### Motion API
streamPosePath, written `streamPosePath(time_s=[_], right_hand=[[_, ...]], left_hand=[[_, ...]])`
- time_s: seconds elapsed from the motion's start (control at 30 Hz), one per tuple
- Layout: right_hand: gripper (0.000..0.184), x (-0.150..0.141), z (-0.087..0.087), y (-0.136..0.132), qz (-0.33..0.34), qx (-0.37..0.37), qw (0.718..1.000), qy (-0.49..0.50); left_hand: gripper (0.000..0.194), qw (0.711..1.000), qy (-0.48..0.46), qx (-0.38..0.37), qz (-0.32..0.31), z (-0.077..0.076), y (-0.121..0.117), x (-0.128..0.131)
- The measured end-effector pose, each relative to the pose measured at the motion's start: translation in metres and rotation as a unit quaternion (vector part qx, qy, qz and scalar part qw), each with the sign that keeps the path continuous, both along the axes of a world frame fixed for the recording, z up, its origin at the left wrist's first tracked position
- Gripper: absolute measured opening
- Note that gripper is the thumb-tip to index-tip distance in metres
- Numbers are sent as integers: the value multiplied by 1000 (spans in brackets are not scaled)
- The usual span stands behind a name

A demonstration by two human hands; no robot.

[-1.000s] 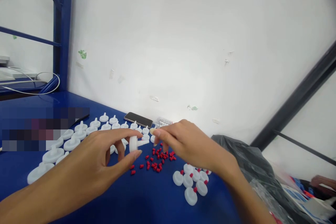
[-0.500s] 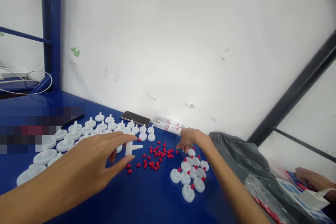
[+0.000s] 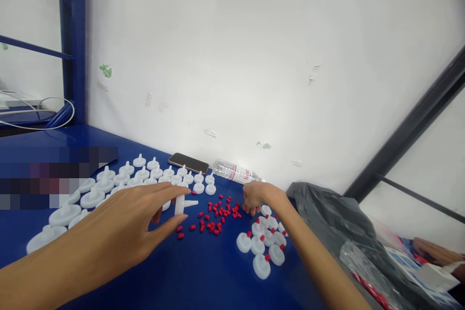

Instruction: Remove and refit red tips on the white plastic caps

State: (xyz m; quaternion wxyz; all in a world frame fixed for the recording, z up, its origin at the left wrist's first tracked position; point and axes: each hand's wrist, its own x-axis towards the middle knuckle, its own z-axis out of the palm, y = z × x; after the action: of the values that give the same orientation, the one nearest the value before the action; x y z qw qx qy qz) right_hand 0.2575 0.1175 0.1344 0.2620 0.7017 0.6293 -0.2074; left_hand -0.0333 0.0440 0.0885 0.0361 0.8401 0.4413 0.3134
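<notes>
My left hand [image 3: 160, 210] pinches a white nozzle cap [image 3: 180, 204] between thumb and fingers, its tapered spout pointing right. My right hand [image 3: 253, 197] is down at the right end of the scattered small red tip caps [image 3: 223, 211], fingers curled together near the blue table. Whatever lies between those fingertips is hidden. Several white nozzle caps with red tips [image 3: 261, 266] lie grouped below my right wrist. On the left, behind and beside my left hand, many bare white nozzle caps [image 3: 92, 197] stand spout up.
A phone [image 3: 189, 162] and a clear plastic bottle [image 3: 232, 171] lie along the wall. Black plastic sheeting [image 3: 319, 208] and a clear bag with red pieces [image 3: 363, 271] are at the right. Another person's hand [image 3: 436, 249] shows at the right edge, by a blue-and-white sheet.
My right hand has shifted slightly left and down, its fingers drawing together over a spot where a single red tip cap lay. The left hand keeps holding the white nozzle cap.
</notes>
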Motion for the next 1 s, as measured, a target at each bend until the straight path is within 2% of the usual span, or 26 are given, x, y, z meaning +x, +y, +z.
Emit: streamPosePath(time_s=[0.17,0.23,0.37,0.47,0.63,0.83,1.0], right_hand=[[38,4,13,-6,48,55,996,50],[29,4,23,-13,93,94,986,100],[19,-6,44,-35,197,159,943,216],[17,-21,52,-53,251,202,911,259],[18,-40,51,-69,313,225,876,290],[25,-46,47,-72,343,244,868,263],[25,-46,50,-73,339,245,874,246]], left_hand=[[49,1000,3,-16,-2,-1,2,-1],[49,1000,6,-29,-6,-2,3,-1],[42,1000,-7,-12,-12,-8,6,-1],[40,999,-20,15,-24,-13,7,0],[39,1000,-8,3,-25,-11,5,2],[37,1000,3,-21,-21,0,-5,4],[37,999,-7,-14,-43,0,-4,5]])
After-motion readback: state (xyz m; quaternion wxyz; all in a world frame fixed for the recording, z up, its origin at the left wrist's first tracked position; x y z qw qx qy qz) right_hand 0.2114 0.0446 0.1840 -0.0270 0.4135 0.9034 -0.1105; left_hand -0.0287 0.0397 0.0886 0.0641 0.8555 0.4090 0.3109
